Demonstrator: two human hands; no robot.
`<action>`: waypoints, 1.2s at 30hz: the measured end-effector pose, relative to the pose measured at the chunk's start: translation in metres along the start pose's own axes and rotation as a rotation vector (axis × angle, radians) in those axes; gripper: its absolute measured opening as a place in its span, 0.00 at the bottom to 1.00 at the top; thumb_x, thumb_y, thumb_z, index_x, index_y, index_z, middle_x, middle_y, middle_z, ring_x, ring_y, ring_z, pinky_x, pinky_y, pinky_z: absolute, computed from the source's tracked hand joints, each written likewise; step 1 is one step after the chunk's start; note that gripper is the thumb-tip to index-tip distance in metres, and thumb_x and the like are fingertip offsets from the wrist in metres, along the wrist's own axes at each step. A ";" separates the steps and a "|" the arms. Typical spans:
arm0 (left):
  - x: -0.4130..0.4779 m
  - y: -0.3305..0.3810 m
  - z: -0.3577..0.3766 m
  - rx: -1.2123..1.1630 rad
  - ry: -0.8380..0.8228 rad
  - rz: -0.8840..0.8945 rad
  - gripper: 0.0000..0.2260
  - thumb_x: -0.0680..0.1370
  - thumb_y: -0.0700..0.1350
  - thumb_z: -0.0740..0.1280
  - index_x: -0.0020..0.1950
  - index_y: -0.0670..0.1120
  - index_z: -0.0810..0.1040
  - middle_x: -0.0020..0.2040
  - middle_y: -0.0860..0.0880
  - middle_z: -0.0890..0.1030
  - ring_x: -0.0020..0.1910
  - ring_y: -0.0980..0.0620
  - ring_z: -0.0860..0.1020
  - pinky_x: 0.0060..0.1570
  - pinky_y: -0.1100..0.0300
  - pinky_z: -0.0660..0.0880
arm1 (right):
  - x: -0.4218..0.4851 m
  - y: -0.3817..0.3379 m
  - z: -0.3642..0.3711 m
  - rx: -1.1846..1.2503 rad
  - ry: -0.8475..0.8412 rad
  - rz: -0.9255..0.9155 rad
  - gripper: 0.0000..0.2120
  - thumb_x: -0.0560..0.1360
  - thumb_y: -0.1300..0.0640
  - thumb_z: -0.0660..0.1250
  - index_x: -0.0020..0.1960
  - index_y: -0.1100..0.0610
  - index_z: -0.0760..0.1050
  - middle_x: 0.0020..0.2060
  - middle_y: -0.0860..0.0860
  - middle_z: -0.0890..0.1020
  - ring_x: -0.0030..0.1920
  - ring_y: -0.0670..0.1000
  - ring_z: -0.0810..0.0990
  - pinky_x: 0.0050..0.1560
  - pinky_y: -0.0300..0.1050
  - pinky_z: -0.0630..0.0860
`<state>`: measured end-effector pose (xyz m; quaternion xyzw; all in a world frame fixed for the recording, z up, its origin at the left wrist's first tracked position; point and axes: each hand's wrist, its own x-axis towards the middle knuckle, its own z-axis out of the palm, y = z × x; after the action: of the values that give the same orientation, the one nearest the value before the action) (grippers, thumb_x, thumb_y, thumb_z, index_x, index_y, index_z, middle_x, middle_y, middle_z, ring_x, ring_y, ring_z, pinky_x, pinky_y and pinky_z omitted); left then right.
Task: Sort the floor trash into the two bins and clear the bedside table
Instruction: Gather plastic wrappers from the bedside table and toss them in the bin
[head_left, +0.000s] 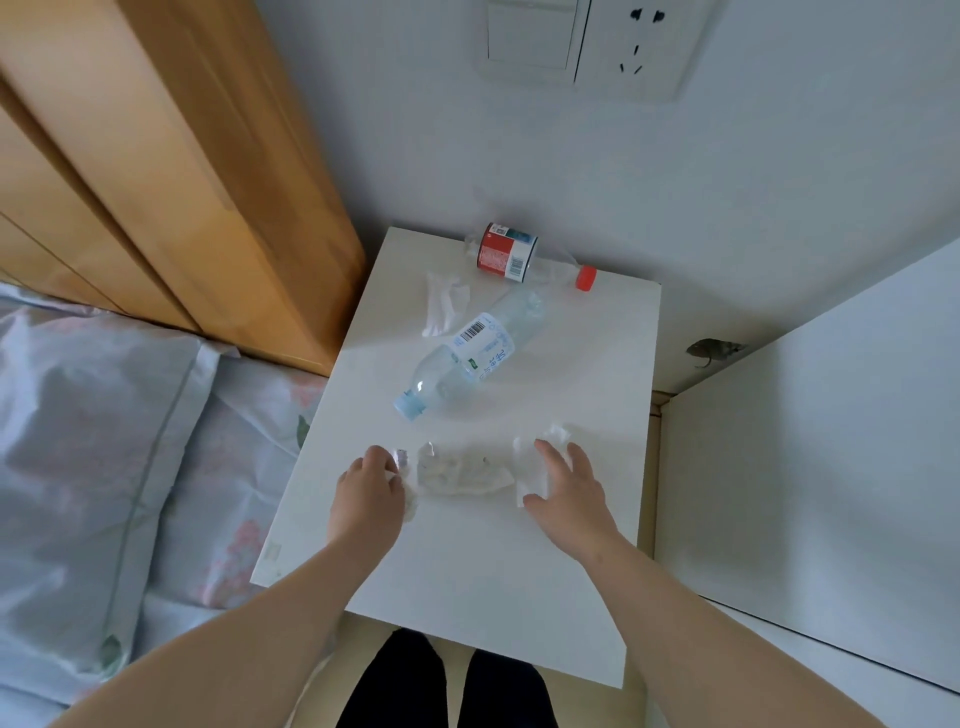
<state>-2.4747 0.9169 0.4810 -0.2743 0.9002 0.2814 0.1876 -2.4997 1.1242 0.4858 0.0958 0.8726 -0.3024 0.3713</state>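
Nearest to the camera, two bare forearms reach over the front edge of the white counter (467, 597). The left hand (366, 499) is curled, and its fingers (376, 460) pinch a small crumpled tissue (402, 467). The right hand (569, 493) lies over another white tissue (530, 462), with its fingers (550, 454) spread wide and not closed on it. Between the two hands rests a flat, wrinkled grey-white tissue (462, 473), long from left to right.

Behind them, a clear plastic bottle (472, 353) lies on its side in the middle of the counter. Its long axis runs diagonally; the pale blue cap (410, 405) points to the near left. The white label carries a barcode and blue writing that I cannot read.

Farther back lies one more tissue (441, 301), and at the far edge, near the wall, a second clear bottle (511, 254) with a red label and a barcode; its red cap (585, 278) points right.

The front part of the counter is bare. A bed with a flowered cover (104, 441) touches the left side, and a white cabinet (805, 467) stands at the right behind a narrow gap.
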 end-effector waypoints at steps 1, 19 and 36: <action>0.000 0.005 -0.002 -0.002 0.047 -0.006 0.04 0.77 0.37 0.57 0.47 0.45 0.67 0.46 0.48 0.72 0.49 0.46 0.69 0.45 0.54 0.69 | 0.003 -0.002 0.003 -0.070 0.022 -0.004 0.32 0.77 0.55 0.60 0.75 0.41 0.49 0.76 0.46 0.43 0.71 0.57 0.58 0.61 0.51 0.70; -0.003 0.035 0.041 0.627 -0.104 0.375 0.21 0.76 0.55 0.63 0.68 0.60 0.62 0.65 0.48 0.63 0.64 0.46 0.63 0.59 0.53 0.63 | -0.005 0.028 0.014 0.270 0.392 0.054 0.12 0.78 0.59 0.58 0.37 0.53 0.61 0.38 0.49 0.67 0.33 0.49 0.66 0.35 0.44 0.67; -0.026 0.114 -0.027 -0.805 -0.361 0.079 0.10 0.76 0.35 0.56 0.49 0.39 0.77 0.41 0.49 0.77 0.39 0.55 0.74 0.35 0.71 0.72 | -0.021 -0.076 -0.034 1.196 -0.140 0.061 0.13 0.78 0.45 0.56 0.57 0.47 0.74 0.52 0.50 0.81 0.49 0.49 0.78 0.51 0.49 0.76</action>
<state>-2.5278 0.9897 0.5610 -0.2372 0.6817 0.6598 0.2091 -2.5349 1.0855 0.5535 0.2926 0.5216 -0.7356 0.3182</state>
